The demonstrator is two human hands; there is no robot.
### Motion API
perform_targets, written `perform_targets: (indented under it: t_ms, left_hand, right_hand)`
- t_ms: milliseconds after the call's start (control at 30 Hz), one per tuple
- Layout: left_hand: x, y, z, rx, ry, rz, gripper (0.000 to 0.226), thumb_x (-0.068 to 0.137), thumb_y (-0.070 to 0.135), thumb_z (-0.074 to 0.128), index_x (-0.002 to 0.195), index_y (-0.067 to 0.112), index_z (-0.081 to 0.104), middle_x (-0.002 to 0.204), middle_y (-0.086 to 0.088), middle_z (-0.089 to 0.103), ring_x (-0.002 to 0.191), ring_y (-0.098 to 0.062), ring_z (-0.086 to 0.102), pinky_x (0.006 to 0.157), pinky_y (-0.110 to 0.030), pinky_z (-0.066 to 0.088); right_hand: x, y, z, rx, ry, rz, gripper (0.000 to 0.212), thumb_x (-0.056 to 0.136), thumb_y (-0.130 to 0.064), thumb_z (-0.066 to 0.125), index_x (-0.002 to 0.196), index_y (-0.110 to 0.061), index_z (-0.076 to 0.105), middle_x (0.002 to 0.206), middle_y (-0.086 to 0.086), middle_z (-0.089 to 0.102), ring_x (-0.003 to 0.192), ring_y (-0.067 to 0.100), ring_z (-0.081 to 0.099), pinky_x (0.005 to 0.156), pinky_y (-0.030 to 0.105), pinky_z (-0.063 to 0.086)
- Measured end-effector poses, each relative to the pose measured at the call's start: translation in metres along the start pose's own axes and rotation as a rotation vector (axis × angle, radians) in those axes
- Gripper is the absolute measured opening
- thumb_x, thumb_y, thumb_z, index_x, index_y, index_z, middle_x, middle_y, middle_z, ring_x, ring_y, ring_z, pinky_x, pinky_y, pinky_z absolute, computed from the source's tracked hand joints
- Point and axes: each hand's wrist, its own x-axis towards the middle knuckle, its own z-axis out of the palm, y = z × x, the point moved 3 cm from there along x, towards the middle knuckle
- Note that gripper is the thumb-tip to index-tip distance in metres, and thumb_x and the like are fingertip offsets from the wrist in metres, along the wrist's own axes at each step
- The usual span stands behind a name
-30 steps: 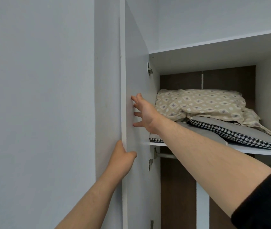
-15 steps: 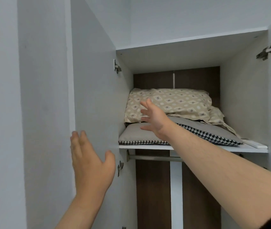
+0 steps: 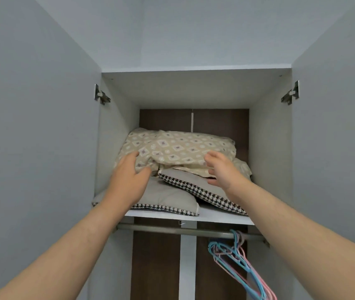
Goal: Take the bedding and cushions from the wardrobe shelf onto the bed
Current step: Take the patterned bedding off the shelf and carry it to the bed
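Two hands raised to bedding on an open wardrobe shelf.

The left hand (image 3: 129, 180) and right hand (image 3: 221, 169), both open with fingers spread, flank the front of a patterned pillow (image 3: 178, 148) without gripping it. The pillow lies on two grey cushions (image 3: 168, 197) on the shelf (image 3: 222, 216); hangers (image 3: 241, 263) hang from the rail (image 3: 172, 230) below.

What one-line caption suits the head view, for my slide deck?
Both open hands, left hand and right hand, reach for the beige diamond-patterned pillow atop two grey houndstooth-edged cushions.
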Motion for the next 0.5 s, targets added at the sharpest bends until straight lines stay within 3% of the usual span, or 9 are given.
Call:
perform_targets:
  t_ms: [133,267,400,467,500]
  left_hand:
    - [0.023,-0.002,0.043,-0.079,-0.024,-0.036,0.055,0.089,0.031,0.051,0.140,0.016,0.042,0.147,-0.003,0.042,0.133,-0.019,0.037,0.096,-0.028,0.028]
    - [0.054,-0.017,0.068,-0.030,-0.012,-0.073,0.057,0.089,0.030,0.049,0.142,0.012,0.039,0.148,-0.007,0.041,0.135,-0.023,0.036,0.097,-0.030,0.027]
    - [0.096,-0.049,0.095,0.031,0.018,-0.096,0.061,0.087,0.035,0.049,0.142,0.011,0.039,0.148,-0.009,0.042,0.135,-0.027,0.036,0.102,-0.038,0.030]
    - [0.120,-0.069,0.108,0.061,0.034,-0.096,0.057,0.085,0.035,0.050,0.135,0.008,0.045,0.142,-0.011,0.047,0.129,-0.029,0.041,0.094,-0.038,0.033]
    - [0.135,-0.080,0.115,0.082,0.044,-0.095,0.055,0.083,0.035,0.050,0.130,0.008,0.048,0.137,-0.012,0.051,0.125,-0.031,0.045,0.088,-0.036,0.034]
  right_hand:
    - [0.022,0.020,-0.036,-0.133,0.039,0.010,0.056,0.085,-0.037,0.060,0.137,-0.026,0.043,0.139,0.000,0.044,0.123,0.023,0.045,0.102,0.050,0.040]
    - [0.048,0.031,-0.055,-0.227,0.089,0.006,0.066,0.083,-0.033,0.062,0.143,-0.022,0.035,0.143,0.001,0.041,0.123,0.023,0.043,0.101,0.045,0.039]
    - [0.088,0.049,-0.062,-0.343,0.210,-0.015,0.066,0.083,-0.033,0.059,0.143,-0.019,0.034,0.129,0.002,0.051,0.098,0.015,0.047,0.081,0.034,0.035]
    - [0.111,0.057,-0.058,-0.384,0.250,-0.009,0.068,0.083,-0.035,0.058,0.143,-0.017,0.033,0.110,-0.004,0.054,0.084,0.011,0.049,0.073,0.033,0.035]
    - [0.125,0.060,-0.053,-0.406,0.264,-0.012,0.069,0.083,-0.036,0.057,0.144,-0.016,0.032,0.110,-0.004,0.055,0.083,0.010,0.049,0.073,0.034,0.036]
